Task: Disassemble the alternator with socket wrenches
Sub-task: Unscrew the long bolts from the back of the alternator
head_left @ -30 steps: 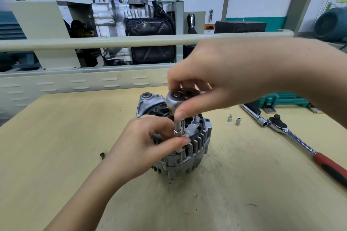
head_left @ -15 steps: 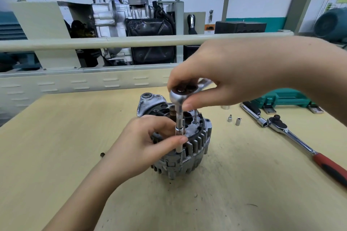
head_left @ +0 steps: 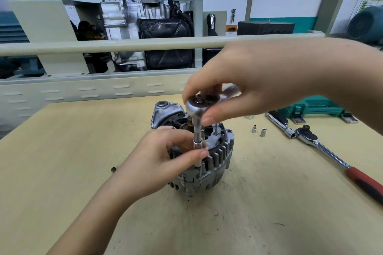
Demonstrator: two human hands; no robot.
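since earlier, right hand (head_left: 259,80) has turned the ratchet head (head_left: 200,106), fingers clamped; left hand (head_left: 163,157) pinches the socket extension (head_left: 198,143) at the alternator's (head_left: 209,163) 12 o'clock.

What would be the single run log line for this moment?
right hand grips silver ratchet head | left hand pinches socket extension | grey finned alternator upright

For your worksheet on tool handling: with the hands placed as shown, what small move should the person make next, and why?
Probably a short swing of the ratchet head by the right hand, with the left hand steadying the socket extension. The extension stands upright on the alternator rim, apparently seated on a bolt, with both hands gripping.
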